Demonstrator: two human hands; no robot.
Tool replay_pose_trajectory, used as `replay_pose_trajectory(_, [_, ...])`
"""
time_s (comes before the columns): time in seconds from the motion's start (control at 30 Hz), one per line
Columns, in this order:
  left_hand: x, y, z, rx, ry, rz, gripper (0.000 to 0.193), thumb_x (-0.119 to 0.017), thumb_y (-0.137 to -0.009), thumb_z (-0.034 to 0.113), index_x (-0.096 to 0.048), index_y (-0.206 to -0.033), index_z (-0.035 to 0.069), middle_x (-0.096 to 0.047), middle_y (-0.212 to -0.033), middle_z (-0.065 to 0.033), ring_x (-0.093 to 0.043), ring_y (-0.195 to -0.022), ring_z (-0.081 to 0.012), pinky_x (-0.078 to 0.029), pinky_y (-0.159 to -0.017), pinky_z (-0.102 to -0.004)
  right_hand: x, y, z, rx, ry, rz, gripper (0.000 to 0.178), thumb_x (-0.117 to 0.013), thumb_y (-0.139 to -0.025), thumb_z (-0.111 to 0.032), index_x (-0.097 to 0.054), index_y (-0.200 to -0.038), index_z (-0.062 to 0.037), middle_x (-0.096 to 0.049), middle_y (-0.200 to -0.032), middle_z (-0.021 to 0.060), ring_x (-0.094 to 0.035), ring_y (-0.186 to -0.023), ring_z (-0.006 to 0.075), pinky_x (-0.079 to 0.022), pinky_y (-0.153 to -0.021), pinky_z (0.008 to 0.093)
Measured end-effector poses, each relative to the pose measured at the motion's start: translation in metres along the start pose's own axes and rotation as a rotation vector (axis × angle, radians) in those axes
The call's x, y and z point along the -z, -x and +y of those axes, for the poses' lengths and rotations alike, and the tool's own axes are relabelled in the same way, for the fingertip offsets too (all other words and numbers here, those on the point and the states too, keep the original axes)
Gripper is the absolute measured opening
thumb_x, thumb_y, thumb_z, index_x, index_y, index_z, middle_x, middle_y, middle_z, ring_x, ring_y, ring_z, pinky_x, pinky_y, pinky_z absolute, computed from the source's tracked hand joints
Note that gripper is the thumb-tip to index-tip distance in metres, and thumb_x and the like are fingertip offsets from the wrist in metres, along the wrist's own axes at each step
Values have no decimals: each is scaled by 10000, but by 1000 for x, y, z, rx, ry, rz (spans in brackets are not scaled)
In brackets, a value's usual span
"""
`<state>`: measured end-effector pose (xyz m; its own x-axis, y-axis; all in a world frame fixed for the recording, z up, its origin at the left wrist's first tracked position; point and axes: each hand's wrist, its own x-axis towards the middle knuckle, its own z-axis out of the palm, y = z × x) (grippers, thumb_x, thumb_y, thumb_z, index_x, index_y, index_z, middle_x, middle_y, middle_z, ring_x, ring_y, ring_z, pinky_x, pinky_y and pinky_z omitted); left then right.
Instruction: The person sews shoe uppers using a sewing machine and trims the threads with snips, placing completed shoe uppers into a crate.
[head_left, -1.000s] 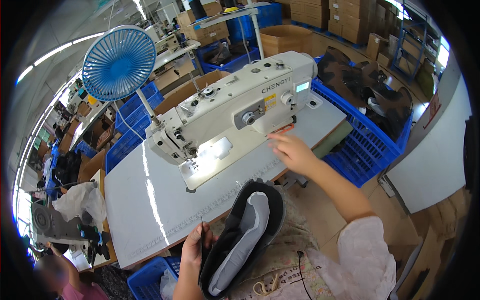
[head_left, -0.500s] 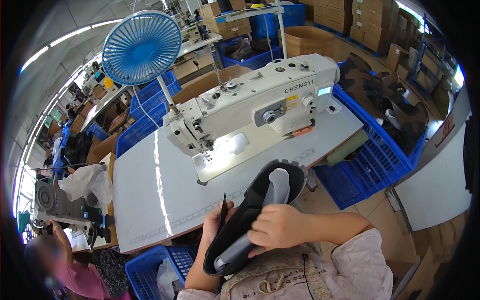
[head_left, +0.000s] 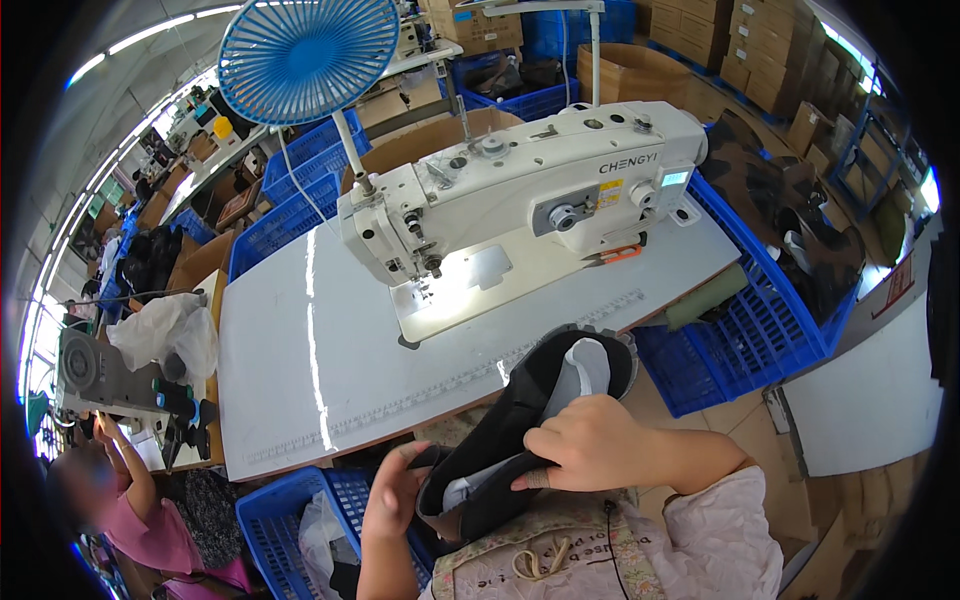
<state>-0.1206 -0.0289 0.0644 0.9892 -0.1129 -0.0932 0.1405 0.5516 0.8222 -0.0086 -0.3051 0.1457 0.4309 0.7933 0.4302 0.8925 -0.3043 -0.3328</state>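
Note:
Between my hands, above my lap, is what looks like a black boot (head_left: 500, 420) with pale grey lining (head_left: 582, 372) showing in its long opening. It lies slantwise, its far end with a jagged grey rim pointing away to the right. My right hand (head_left: 592, 442) is closed over the near right edge of the opening, with a tan wrap on one finger. At the left edge my left hand (head_left: 396, 492) pinches a black flap (head_left: 432, 456) between thumb and fingers. Beyond them, a white sewing machine (head_left: 520, 190) stands on a table (head_left: 270, 390), its needle area lit.
Orange-handled snips (head_left: 622, 254) lie at the machine's base. A blue fan (head_left: 308, 55) rises behind its left end. Blue crates stand right (head_left: 740, 330) and at the near left (head_left: 275, 520); the right one holds camouflage pieces (head_left: 780, 190). A person in pink (head_left: 160, 535) sits at left.
The boot has turned a little and its opening has spread wider. My left hand has moved down and left with the flap. The view has shifted slightly.

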Motion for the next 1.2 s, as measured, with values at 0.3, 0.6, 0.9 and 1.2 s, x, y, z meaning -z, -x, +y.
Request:
replay_pose_trajectory(0.3, [-31, -22, 2, -85, -196, 325, 878, -928, -557, 389, -551, -1225, -37, -649, -1116, -107, -628, -1021, -236, -484, -924, -361, -19, -37, 10, -28, 57, -46, 407, -686, -783, -467, -529, -735, -95, -550, -534, 67, -594, -488, 265, -450, -472, 378])
replay_pose_trajectory(0.6, [39, -86, 28, -119, -282, 515, 555, -836, -740, 329, -638, -1090, -53, -680, -1024, -137, -649, -936, -231, -525, -837, -346, -32, -74, 50, 75, 342, -156, 616, -660, -759, -168, -503, -1344, -60, -431, -1427, 168, -378, -1344, 317, -241, -1109, 575])
replay_pose_trajectory(0.9, [64, -109, 22, -30, -267, 621, 502, -802, -787, 307, -629, -1078, -64, -679, -1011, -152, -645, -926, -231, -516, -832, -339, -72, -87, 93, 85, 404, -90, 804, -751, -700, -200, -422, -1421, -72, -437, -1379, 251, -430, -1301, 339, -299, -1086, 493])
replay_pose_trajectory(1.2, [60, -115, 24, -71, -472, 677, 431, -732, -860, 295, -611, -1099, -43, -662, -979, -115, -613, -898, -186, -486, -819, -304, -94, -102, 125, 24, 103, -303, 319, -695, -702, -171, -612, -1002, -102, -627, -648, 86, -656, -642, 293, -487, -578, 430])
